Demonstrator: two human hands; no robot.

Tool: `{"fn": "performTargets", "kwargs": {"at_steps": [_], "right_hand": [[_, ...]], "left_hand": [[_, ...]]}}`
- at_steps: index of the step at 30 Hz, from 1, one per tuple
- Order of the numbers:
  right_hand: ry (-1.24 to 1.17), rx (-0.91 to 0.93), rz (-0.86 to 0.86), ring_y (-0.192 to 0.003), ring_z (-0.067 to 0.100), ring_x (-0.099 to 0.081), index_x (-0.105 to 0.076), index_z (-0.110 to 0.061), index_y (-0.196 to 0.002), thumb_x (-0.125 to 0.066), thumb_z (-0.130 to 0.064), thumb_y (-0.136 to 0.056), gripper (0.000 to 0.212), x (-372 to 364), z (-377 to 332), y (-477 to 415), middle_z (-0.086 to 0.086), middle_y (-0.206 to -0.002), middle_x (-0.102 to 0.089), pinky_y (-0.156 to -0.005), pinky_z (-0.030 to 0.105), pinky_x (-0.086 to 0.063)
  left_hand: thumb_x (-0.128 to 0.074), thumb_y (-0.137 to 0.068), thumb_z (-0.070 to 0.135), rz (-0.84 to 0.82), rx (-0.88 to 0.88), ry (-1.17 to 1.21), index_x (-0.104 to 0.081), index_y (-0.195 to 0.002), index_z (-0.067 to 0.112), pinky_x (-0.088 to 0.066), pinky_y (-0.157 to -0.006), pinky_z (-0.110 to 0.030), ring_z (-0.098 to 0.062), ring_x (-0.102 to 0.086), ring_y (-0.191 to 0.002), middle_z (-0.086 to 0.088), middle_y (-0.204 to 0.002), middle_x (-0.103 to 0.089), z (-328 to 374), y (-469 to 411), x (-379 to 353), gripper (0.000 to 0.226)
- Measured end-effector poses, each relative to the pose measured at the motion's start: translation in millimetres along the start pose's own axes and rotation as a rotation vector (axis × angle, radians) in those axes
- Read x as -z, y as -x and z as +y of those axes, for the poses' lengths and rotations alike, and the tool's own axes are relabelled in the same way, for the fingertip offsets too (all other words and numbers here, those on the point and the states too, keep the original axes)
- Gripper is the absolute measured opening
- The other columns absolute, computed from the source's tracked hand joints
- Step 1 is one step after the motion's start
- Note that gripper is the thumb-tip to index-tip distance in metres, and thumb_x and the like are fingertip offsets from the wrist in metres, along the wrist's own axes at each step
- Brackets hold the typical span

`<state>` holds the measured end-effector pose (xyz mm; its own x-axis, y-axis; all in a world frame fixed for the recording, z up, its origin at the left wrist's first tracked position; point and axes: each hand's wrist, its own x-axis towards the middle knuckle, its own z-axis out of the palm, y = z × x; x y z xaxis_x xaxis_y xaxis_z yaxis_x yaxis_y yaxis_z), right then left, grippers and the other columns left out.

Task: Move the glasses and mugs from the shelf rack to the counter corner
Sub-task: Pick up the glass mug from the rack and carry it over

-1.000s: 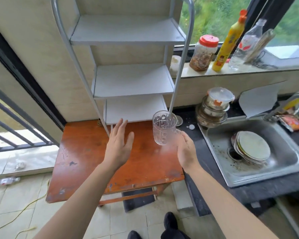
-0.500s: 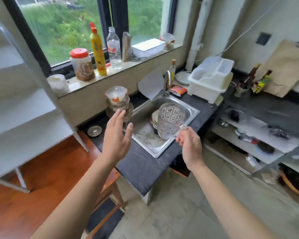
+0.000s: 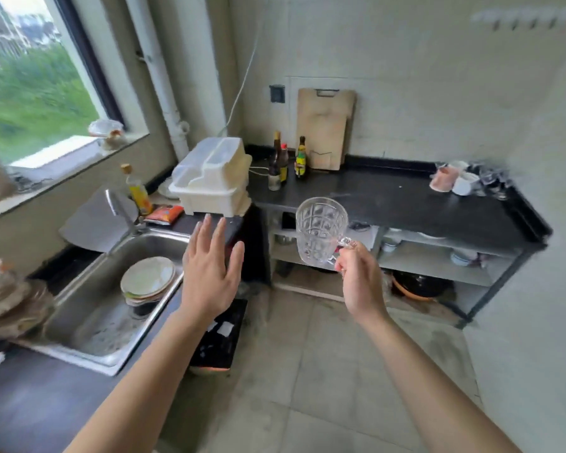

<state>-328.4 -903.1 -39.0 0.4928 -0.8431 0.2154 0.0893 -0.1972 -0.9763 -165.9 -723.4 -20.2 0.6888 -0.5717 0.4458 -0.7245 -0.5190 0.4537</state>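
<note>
**Glass mug in transit, corner pile already started**

My right hand (image 3: 360,279) pinches the handle of a clear patterned glass mug (image 3: 321,233), held upright in the air over the floor, well short of the dark surface (image 3: 389,204). My left hand (image 3: 209,273) carries nothing, fingers spread, palm forward.

Done so far, judging by the far right corner of the surface: a cluster already sits there, with a pink mug (image 3: 443,179), a white mug (image 3: 464,184) and some clear glassware (image 3: 492,179) just beside them; it is blurred, so no exact count.

Left: this mug needs setting down with that cluster. The shelf rack is out of view, so I cannot tell whether more pieces wait there. My guess is that the task is in its later part.
</note>
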Motion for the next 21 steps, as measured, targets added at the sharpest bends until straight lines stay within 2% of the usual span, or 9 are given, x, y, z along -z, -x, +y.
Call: {"fn": "performTargets", "kwargs": {"at_steps": [3,6,12,17,21], "right_hand": [[-0.014,-0.042,0.081,-0.054,0.005,-0.039,-0.044,-0.018,-0.062,-0.046,-0.031,-0.088,0.029,52,17,-35,-0.013,-0.053,-0.045,-0.06,0.027,-0.038],[-0.021,-0.033,0.127,-0.051,0.002,-0.036,-0.043,-0.016,-0.064,-0.043,-0.031,-0.091,0.03,90,34,-70,-0.012,-0.052,-0.042,-0.052,0.02,-0.031],[-0.011,-0.11,0.246,-0.054,0.004,-0.036,-0.038,-0.016,-0.062,-0.044,-0.029,-0.086,0.028,139,79,-159,-0.011,-0.054,-0.041,-0.053,0.019,-0.031],[0.127,-0.141,0.354,-0.055,0.006,-0.037,-0.037,-0.02,-0.06,-0.042,-0.03,-0.087,0.03,174,110,-266,-0.001,-0.062,-0.042,-0.061,0.032,-0.031],[0.161,-0.151,0.426,-0.055,0.006,-0.037,-0.04,-0.017,-0.063,-0.045,-0.031,-0.085,0.026,204,116,-349,-0.012,-0.057,-0.041,-0.058,0.028,-0.031]], "left_hand": [[-0.036,-0.104,0.048,-0.062,-0.051,0.003,-0.036,-0.154,0.01,-0.02,-0.122,-0.051,-0.034,-0.019,-0.153,-0.017,-0.164,-0.027,45,-24,-47,0.063],[-0.029,-0.102,0.055,-0.12,-0.098,-0.005,-0.031,-0.157,0.014,-0.017,-0.124,-0.049,-0.028,-0.013,-0.155,-0.012,-0.167,-0.021,77,-53,-93,0.068],[-0.031,-0.101,0.054,-0.217,-0.168,0.041,-0.029,-0.157,0.015,-0.014,-0.123,-0.045,-0.028,-0.011,-0.155,-0.009,-0.168,-0.017,121,-135,-201,0.069],[-0.032,-0.102,0.053,-0.291,-0.235,0.122,-0.027,-0.158,0.016,-0.014,-0.123,-0.044,-0.026,-0.008,-0.156,-0.006,-0.169,-0.014,157,-241,-304,0.067],[-0.024,-0.101,0.057,-0.352,-0.343,0.161,-0.024,-0.159,0.017,-0.014,-0.123,-0.045,-0.025,-0.007,-0.156,-0.006,-0.169,-0.013,194,-321,-365,0.07]]}}
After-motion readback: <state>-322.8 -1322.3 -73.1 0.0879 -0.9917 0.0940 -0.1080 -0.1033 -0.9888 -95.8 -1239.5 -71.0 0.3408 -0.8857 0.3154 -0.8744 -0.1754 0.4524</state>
